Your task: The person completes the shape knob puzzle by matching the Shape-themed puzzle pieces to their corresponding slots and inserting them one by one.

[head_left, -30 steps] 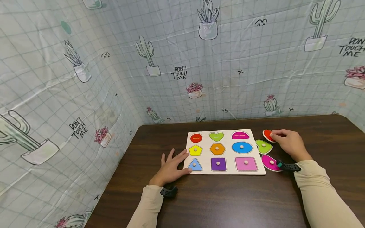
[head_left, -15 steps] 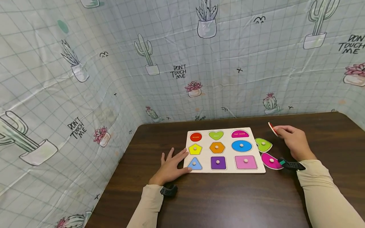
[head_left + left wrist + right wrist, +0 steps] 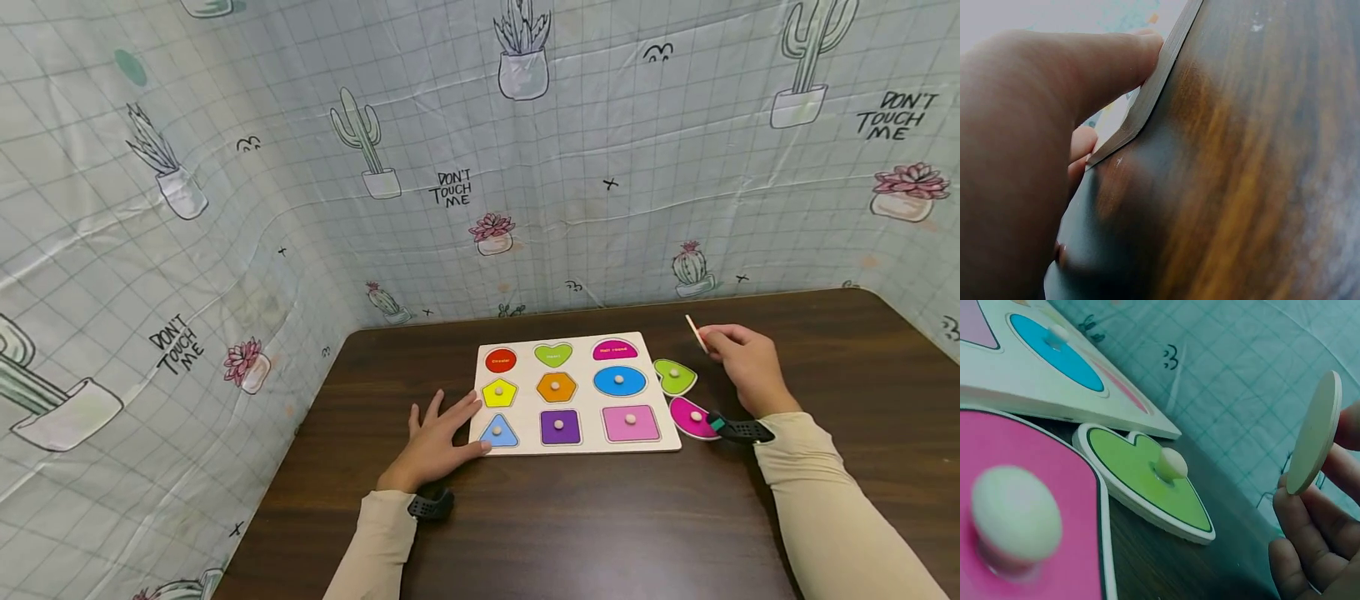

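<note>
Cactus-printed cloth (image 3: 562, 142) is hung behind a dark wooden worktop (image 3: 570, 525). Toward the worktop's far edge, a white puzzle board (image 3: 529, 433) is laid flat; its near left corner is touched by the thumb of the left hand (image 3: 431, 442), whose fingers are spread. By the right hand (image 3: 750, 367), a thin pale disc (image 3: 1315, 434) is pinched, tilted up on edge. Beside the board's right edge, a green heart (image 3: 1141, 469) and a magenta half-round (image 3: 684, 412) are laid knob-up.
</note>
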